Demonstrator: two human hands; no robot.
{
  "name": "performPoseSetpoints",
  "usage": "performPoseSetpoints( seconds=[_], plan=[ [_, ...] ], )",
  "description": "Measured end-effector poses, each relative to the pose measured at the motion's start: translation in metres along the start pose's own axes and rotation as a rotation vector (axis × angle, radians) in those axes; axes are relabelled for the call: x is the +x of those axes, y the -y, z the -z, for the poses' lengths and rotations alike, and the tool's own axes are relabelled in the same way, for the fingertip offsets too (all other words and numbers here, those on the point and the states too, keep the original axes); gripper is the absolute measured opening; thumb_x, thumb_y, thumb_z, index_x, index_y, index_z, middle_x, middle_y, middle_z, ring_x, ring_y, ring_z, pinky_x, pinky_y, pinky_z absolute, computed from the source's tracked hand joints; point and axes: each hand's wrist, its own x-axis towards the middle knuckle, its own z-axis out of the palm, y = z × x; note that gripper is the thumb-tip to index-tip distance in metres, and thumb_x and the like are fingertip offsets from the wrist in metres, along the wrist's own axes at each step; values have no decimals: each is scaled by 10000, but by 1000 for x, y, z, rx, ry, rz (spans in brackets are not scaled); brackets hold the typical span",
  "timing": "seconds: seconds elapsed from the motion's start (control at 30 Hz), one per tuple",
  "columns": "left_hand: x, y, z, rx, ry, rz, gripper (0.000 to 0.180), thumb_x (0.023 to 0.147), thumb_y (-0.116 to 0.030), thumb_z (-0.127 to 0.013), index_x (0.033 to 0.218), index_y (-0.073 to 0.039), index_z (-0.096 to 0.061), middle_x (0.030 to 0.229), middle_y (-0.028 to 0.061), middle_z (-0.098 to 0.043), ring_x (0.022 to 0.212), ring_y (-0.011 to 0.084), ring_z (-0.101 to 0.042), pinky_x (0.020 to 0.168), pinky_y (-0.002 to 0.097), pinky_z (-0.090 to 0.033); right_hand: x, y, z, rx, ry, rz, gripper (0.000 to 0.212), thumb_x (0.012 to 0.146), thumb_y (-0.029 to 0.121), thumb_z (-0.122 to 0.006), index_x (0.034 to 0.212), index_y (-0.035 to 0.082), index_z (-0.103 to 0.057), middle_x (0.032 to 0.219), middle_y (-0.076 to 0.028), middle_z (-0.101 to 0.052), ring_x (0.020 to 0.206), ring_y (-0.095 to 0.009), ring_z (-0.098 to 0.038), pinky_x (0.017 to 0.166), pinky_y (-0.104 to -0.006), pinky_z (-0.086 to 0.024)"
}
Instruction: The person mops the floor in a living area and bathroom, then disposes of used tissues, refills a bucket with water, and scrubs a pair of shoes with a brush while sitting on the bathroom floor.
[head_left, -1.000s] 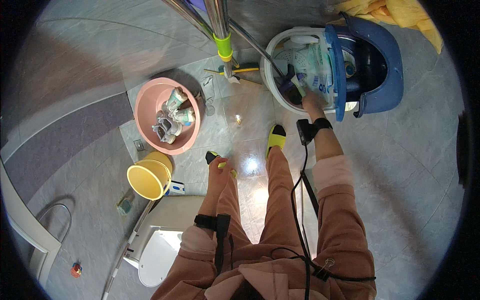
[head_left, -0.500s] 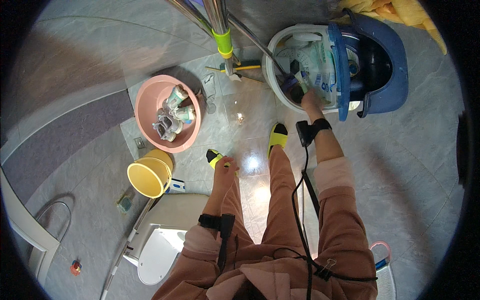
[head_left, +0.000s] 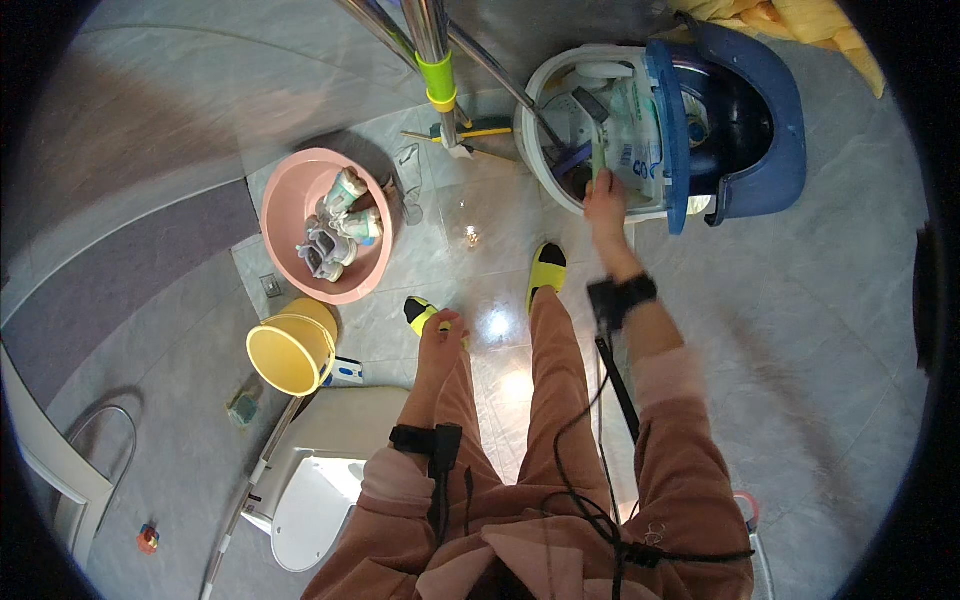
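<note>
My right hand (head_left: 603, 196) reaches forward to the front rim of a small white washing tub (head_left: 535, 100) with an open blue lid (head_left: 740, 110). Its fingertips go over the rim among pale cloth and a plastic package inside, and a thin greenish piece rises just above them. Whether the fingers grip anything is hidden. My left hand (head_left: 441, 338) lies flat on my left knee and holds nothing. Both wrists carry black bands, with a black cable running down the right sleeve. My feet wear yellow and black slippers (head_left: 546, 268).
A pink basin (head_left: 285, 215) with small shoes in it stands to the left on the tiled floor. Below it is a yellow bucket (head_left: 290, 350), and a white toilet (head_left: 310, 490) is at lower left. A chrome pole with a green band (head_left: 437, 80) rises ahead. Yellow cloth (head_left: 800, 25) lies at the top right.
My right hand has shifted slightly left along the tub's rim and reached further in. My left hand stays on my knee.
</note>
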Motion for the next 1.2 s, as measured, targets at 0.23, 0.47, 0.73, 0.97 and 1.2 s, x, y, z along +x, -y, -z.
performPoseSetpoints(
  seconds=[0.23, 0.47, 0.73, 0.97, 1.2],
  plan=[
    [-21, -84, -38, -152, 289, -360, 260, 928, -95, -457, 1170, 0, -472, 1213, 131, -472, 1073, 190, -510, 910, 291, -429, -200, -3, 10, -53, 106, 120, 334, 903, 202, -453, 1182, 20, -442, 906, -194, -507, 770, -308, -514, 704, -407, -427],
    [-42, -120, -74, -221, 272, -309, 352, 962, -176, -389, 1261, 10, -380, 997, 69, -547, 951, 157, -533, 901, 304, -404, -220, 50, 37, -266, 450, 779, 231, 764, 99, -569, 989, 49, -584, 879, -172, -525, 827, -339, -504, 719, -413, -420],
    [-49, -138, -14, -62, 236, -344, 329, 963, -183, -379, 1237, -6, -420, 923, 40, -532, 920, 146, -537, 868, 304, -417, -102, 167, 182, 93, -497, 391, 449, 912, 341, -494, 1189, -12, -471, 1191, -160, -509, 1052, -271, -526, 913, -358, -405],
    [-53, -127, 6, -116, 201, -306, 341, 959, -185, -402, 1247, -3, -415, 969, 40, -526, 934, 128, -520, 890, 293, -399, -19, 267, 200, -623, -174, 526, 779, 801, 489, -598, 1273, -91, -382, 1270, -266, -446, 1182, -311, -449, 989, -356, -340],
    [-50, -123, -8, -152, 241, -334, 355, 968, -204, -384, 1261, -6, -404, 956, 25, -509, 904, 116, -524, 924, 341, -432, 14, 296, 189, -369, 230, -6, 1046, 678, 631, -632, 1358, -70, -256, 1337, -256, -371, 1212, -327, -415, 1022, -362, -309]
  ],
)
